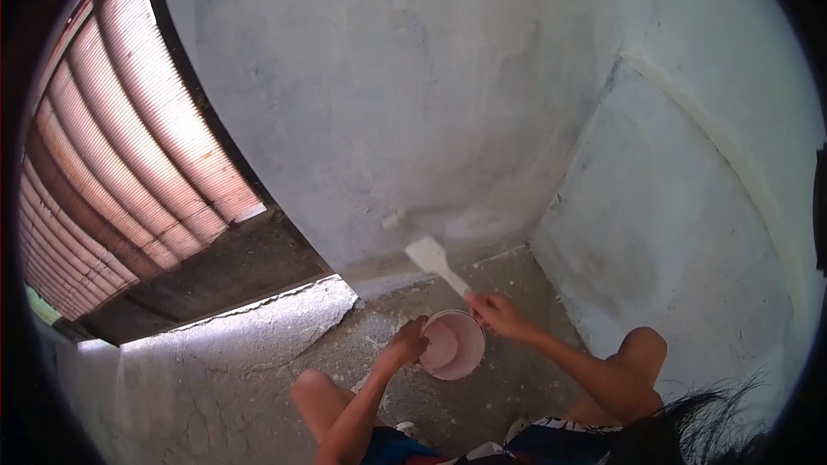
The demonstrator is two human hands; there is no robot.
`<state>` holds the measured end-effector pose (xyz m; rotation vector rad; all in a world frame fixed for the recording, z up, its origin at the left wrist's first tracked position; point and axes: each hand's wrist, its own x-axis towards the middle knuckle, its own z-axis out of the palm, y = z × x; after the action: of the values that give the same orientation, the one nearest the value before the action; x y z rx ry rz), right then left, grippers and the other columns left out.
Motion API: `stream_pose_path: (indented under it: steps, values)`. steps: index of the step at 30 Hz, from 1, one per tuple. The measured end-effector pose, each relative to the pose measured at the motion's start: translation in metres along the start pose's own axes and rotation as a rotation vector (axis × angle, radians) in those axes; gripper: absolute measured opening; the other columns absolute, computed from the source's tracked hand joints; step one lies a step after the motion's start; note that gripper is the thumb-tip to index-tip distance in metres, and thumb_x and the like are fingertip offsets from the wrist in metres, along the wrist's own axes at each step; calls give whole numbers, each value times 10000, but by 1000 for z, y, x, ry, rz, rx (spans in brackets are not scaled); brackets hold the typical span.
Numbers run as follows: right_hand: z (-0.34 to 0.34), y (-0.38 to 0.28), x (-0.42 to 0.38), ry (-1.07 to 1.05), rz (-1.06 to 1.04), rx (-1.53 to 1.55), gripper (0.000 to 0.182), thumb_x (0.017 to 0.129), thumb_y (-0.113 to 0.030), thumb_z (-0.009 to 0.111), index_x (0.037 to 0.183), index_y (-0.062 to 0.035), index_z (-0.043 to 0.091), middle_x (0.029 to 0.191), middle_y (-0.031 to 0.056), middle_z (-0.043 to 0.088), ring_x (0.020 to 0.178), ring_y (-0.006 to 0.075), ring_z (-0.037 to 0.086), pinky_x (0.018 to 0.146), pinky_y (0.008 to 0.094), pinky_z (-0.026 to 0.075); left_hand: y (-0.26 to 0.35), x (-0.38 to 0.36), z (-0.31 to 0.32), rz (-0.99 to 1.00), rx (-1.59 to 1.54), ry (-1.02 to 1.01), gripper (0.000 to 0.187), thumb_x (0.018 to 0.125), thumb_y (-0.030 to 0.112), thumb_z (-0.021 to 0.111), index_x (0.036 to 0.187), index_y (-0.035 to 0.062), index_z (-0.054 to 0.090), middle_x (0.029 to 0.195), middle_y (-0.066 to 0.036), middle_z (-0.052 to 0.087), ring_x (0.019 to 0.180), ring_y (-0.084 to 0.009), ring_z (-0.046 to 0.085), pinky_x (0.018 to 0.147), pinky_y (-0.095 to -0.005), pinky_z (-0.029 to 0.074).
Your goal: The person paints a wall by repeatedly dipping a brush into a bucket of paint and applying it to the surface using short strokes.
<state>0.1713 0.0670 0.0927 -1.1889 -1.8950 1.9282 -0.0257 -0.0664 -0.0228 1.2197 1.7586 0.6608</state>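
My left hand [408, 344] is closed on the left rim of a small pinkish-white bucket [470, 350], tilted so that its inside faces me. Pale liquid, probably paint, shows inside it. Beyond the bucket, my right hand [500, 314] grips the handle of a flat white paintbrush [437, 260]. The brush head points up and left, close to the lower part of the grey-white wall [388, 120]. A lighter patch [394, 221] marks the wall just past the brush tip.
A second whitish wall [663, 207] meets the first in a corner at right. To the left is a doorway with a corrugated panel [129, 146] and a bright sill [258, 314]. The concrete floor [508, 396] has pale splatters. My bent knees flank the bucket.
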Motion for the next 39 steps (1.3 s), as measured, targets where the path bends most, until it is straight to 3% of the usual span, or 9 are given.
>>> stream_pose_path:
  steps: [6, 8, 16, 22, 27, 31, 33, 37, 39]
  values:
    - [-8, 54, 39, 12, 276, 157, 453, 938, -489, 523, 803, -57, 537, 605, -48, 421, 457, 39, 341, 398, 220, 259, 5, 7, 5, -12, 45, -31, 530, 853, 47, 521, 1362, 9, 378, 1149, -235, 575, 662, -275, 675, 517, -370, 561]
    - [-17, 12, 29, 7, 229, 184, 452, 939, -492, 522, 799, -62, 531, 603, -51, 410, 457, 37, 332, 398, 218, 250, -3, 11, 8, 53, 105, -59, 569, 806, 62, 570, 1346, 16, 398, 1137, -271, 568, 815, -360, 669, 608, -404, 563]
    - [-39, -75, -48, -114, 63, 116, 457, 934, -515, 518, 777, -85, 522, 594, -63, 384, 462, 31, 299, 413, 215, 232, -16, 23, 0, -34, -192, -33, 542, 851, 43, 535, 1368, 18, 374, 1176, -223, 564, 733, -296, 689, 527, -361, 584]
    - [-84, -61, -53, -226, -51, -575, 513, 926, -495, 539, 803, -6, 633, 592, 70, 532, 561, 175, 523, 537, 334, 402, 0, 16, -10, -8, -284, 143, 519, 884, 35, 514, 1377, 6, 355, 1220, -235, 543, 700, -286, 693, 531, -357, 596]
    - [-53, 16, -45, -91, -199, -1121, 253, 896, -213, 564, 913, 12, 679, 790, 229, 646, 724, 372, 648, 657, 455, 515, 4, 15, -12, 50, -385, 151, 521, 881, 30, 519, 1378, -6, 368, 1218, -231, 556, 666, -274, 688, 536, -341, 588]
    - [-32, 39, -28, -99, -224, -1250, 207, 852, -87, 552, 1007, 8, 650, 814, 218, 645, 802, 368, 665, 676, 461, 551, 11, 18, -8, 135, -356, 182, 530, 881, 28, 544, 1382, -6, 373, 1230, -223, 559, 661, -236, 687, 538, -318, 565]
    - [-26, 34, -30, -3, -291, -1279, 442, 835, -51, 523, 1275, -16, 493, 921, 209, 617, 788, 391, 656, 677, 468, 540, 20, 17, -9, 141, -341, 184, 533, 882, 26, 549, 1384, -6, 371, 1235, -220, 560, 657, -225, 686, 539, -312, 558]
    - [-26, 45, -23, 54, -238, -1332, 506, 824, -14, 512, 1323, -7, 432, 973, 218, 600, 784, 396, 655, 655, 451, 548, 29, 20, -5, 176, -408, 190, 533, 891, 28, 548, 1390, -5, 366, 1317, -213, 505, 695, -220, 686, 554, -306, 566]
    - [-26, 49, -24, 121, -288, -1360, 389, 789, -5, 569, 1167, 78, 528, 861, 229, 624, 776, 347, 675, 611, 411, 564, 26, 24, 1, 190, -433, 193, 532, 894, 29, 547, 1393, -3, 365, 1346, -211, 482, 713, -219, 686, 560, -302, 568]
